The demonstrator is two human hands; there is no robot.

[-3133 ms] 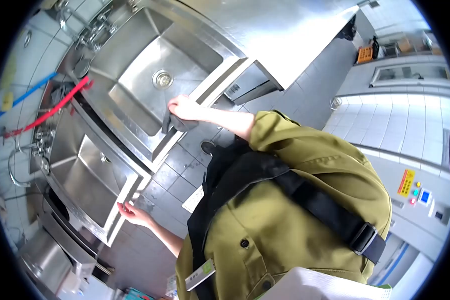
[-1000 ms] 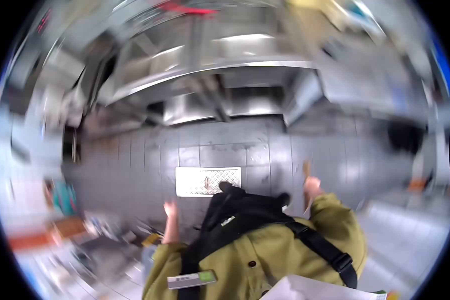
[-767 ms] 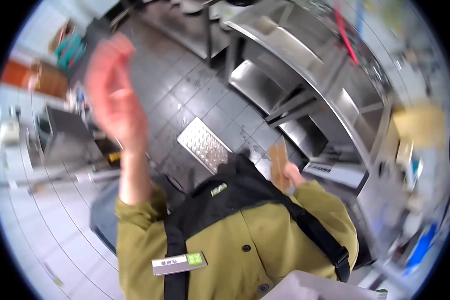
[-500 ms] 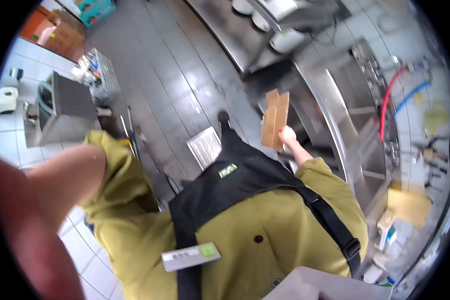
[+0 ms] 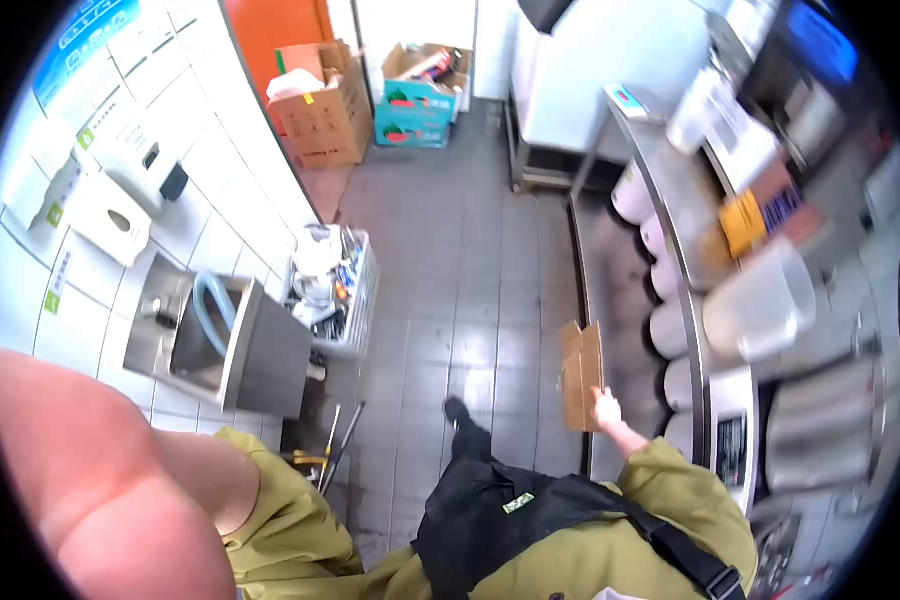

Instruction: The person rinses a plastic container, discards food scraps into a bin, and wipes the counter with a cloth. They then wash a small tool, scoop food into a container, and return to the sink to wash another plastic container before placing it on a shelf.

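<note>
Out to my right, my right hand grips the edge of a brown cardboard box. The box's upper flaps stick up, and it hangs over the tiled floor beside the steel shelving. Very large at the lower left, my left hand is raised close to the camera with its arm bent. Its fingers are cut off and blurred, so what it touches is hidden. I wear an olive shirt and a black apron.
A steel sink with a hose and a white crate of assorted items stand left. Cardboard and turquoise boxes sit ahead. Right is a steel counter with white tubs beneath. Long-handled tools lean near the sink.
The view has swung up and forward, bringing the far boxes and counter into sight. My right hand still holds the cardboard box. My left hand remains raised near the camera.
</note>
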